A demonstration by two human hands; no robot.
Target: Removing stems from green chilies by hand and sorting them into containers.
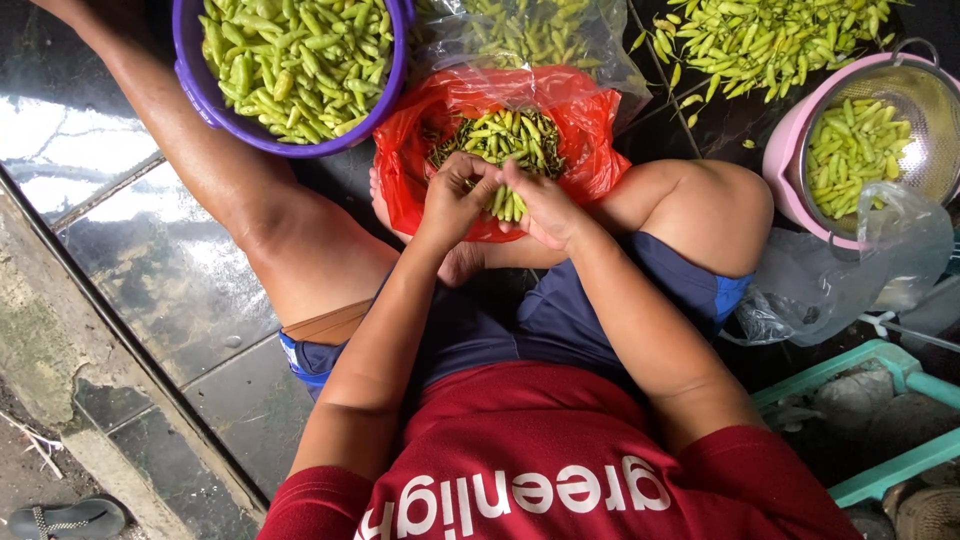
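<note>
Head view: left hand (455, 200) and right hand (545, 205), fingers pinching green chillies (505, 135) over red plastic bag (590, 130); purple basin (215, 100) beside.

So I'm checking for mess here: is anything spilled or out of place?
Yes: a loose pile of green chilies lies on the dark floor at upper right, beside the pink colander, with a few strays scattered apart.

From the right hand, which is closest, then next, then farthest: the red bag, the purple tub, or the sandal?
From the right hand:
1. Red bag, right under it.
2. Purple tub, up and to the left.
3. Sandal, bottom left corner.
</note>
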